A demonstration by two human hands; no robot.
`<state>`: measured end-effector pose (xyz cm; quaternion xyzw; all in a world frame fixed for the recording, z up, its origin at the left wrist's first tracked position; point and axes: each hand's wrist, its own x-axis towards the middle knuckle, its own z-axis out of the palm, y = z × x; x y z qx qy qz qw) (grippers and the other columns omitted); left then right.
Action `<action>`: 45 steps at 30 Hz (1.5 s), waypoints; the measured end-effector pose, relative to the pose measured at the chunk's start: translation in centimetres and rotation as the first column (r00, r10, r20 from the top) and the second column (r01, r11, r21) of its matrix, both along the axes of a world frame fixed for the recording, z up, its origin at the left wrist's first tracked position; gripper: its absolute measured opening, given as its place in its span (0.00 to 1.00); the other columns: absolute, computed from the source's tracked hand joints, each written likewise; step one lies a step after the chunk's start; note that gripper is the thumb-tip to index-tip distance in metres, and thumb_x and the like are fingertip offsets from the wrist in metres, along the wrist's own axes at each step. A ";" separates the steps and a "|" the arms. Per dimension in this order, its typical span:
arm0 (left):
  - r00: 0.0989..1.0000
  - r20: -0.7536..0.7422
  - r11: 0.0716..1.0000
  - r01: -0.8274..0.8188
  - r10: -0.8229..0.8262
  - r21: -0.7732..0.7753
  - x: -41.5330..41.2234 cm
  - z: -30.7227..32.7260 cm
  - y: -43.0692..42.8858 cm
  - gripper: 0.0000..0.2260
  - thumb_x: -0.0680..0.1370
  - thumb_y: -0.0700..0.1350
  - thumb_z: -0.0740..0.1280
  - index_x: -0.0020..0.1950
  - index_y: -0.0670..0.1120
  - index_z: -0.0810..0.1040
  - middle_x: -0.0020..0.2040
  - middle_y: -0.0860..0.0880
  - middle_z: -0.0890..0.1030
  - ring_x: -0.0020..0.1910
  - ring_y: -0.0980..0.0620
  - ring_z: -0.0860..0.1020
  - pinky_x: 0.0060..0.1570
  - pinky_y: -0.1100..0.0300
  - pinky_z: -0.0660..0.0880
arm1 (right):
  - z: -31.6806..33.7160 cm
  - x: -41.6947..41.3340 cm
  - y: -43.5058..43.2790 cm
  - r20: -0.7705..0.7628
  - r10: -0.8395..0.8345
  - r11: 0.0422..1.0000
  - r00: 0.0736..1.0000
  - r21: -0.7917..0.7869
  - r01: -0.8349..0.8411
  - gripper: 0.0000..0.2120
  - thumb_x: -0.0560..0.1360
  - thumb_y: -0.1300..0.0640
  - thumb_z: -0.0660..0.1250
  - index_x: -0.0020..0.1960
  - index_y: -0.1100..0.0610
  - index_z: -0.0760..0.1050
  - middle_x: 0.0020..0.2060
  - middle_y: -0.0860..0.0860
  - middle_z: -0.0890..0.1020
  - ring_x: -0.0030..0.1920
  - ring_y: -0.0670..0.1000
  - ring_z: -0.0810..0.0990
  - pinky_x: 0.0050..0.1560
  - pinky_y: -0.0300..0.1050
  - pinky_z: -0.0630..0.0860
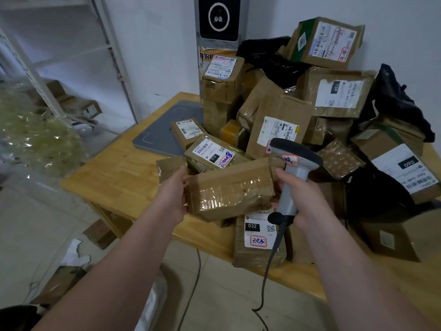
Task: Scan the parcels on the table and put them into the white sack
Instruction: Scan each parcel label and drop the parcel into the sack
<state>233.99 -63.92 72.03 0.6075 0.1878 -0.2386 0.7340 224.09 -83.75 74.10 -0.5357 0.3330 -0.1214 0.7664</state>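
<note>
My left hand (170,194) grips the left end of a taped brown cardboard parcel (230,189), held above the wooden table (114,177) with its plain taped side toward me. My right hand (299,199) grips the handle of a grey corded barcode scanner (294,161), whose dark head sits just above the parcel's right end. A pile of brown boxes (281,130) and black bags (269,58) covers the table behind. A parcel labelled 032 (259,237) lies at the table's near edge. A strip of white material (152,304) shows at the bottom, possibly the sack.
A grey flat pad (167,130) lies on the table's far left. White metal shelving (59,75) stands at the left with boxes below. A clear plastic bag (35,137) bulges at left. Cardboard and paper scraps (71,256) litter the tiled floor. The scanner cable (267,278) hangs down.
</note>
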 end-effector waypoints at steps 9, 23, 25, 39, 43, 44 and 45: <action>0.996 -0.055 0.983 -0.072 0.064 -0.171 0.0 0.3 1.4 0.03 0.77 0.44 0.66 0.47 0.45 0.76 0.44 0.46 0.76 0.44 0.48 0.75 0.35 0.47 0.74 | 0.6 -0.1 1.3 0.028 0.056 0.998 0.998 0.036 -0.057 0.19 0.70 0.46 0.74 0.57 0.53 0.77 0.50 0.53 0.84 0.50 0.54 0.83 0.45 0.48 0.79; 0.995 0.099 0.984 0.038 -0.021 -0.173 -0.3 0.7 5.9 0.07 0.75 0.41 0.66 0.52 0.45 0.77 0.50 0.45 0.78 0.50 0.48 0.75 0.53 0.51 0.73 | 2.1 0.6 1.5 -0.036 0.201 0.904 0.979 -0.377 -0.199 0.14 0.73 0.47 0.71 0.50 0.58 0.77 0.36 0.51 0.79 0.35 0.49 0.78 0.38 0.43 0.75; 0.994 0.110 0.994 -0.004 0.016 -0.109 -0.1 0.6 6.8 0.03 0.76 0.40 0.65 0.48 0.46 0.77 0.48 0.46 0.77 0.50 0.48 0.74 0.60 0.48 0.71 | 2.7 0.7 1.8 -0.068 0.282 0.846 0.957 -0.452 -0.281 0.14 0.73 0.48 0.71 0.47 0.59 0.78 0.32 0.51 0.77 0.32 0.48 0.76 0.35 0.42 0.74; 0.988 0.154 0.998 -0.022 0.014 0.052 0.5 -0.1 13.1 0.10 0.73 0.48 0.71 0.51 0.46 0.78 0.50 0.46 0.79 0.49 0.49 0.77 0.46 0.53 0.75 | 4.2 2.0 6.9 -0.315 0.656 0.432 0.686 -0.590 -0.683 0.13 0.70 0.47 0.74 0.48 0.53 0.77 0.32 0.51 0.79 0.30 0.47 0.76 0.35 0.41 0.75; 0.986 0.166 0.997 0.000 -0.013 0.075 0.5 -0.2 14.3 0.11 0.72 0.47 0.72 0.51 0.45 0.79 0.51 0.44 0.80 0.51 0.47 0.77 0.53 0.51 0.76 | 4.3 2.1 8.0 -0.340 0.678 0.380 0.652 -0.597 -0.707 0.11 0.70 0.47 0.74 0.48 0.49 0.76 0.33 0.47 0.80 0.31 0.46 0.77 0.33 0.39 0.74; 0.986 0.166 0.997 0.001 -0.014 0.082 0.4 -0.3 14.5 0.10 0.72 0.47 0.72 0.50 0.45 0.79 0.50 0.44 0.80 0.50 0.47 0.77 0.53 0.51 0.76 | 4.3 2.1 8.3 -0.351 0.679 0.360 0.645 -0.606 -0.709 0.11 0.70 0.47 0.74 0.47 0.48 0.76 0.34 0.46 0.80 0.31 0.45 0.77 0.33 0.38 0.74; 0.985 0.170 0.996 -0.004 -0.011 0.086 0.4 -0.3 14.7 0.08 0.73 0.46 0.71 0.48 0.45 0.79 0.48 0.45 0.81 0.48 0.48 0.77 0.51 0.52 0.76 | 4.3 2.2 8.5 -0.360 0.681 0.340 0.637 -0.616 -0.711 0.11 0.70 0.46 0.74 0.47 0.48 0.76 0.35 0.46 0.81 0.32 0.45 0.78 0.32 0.37 0.74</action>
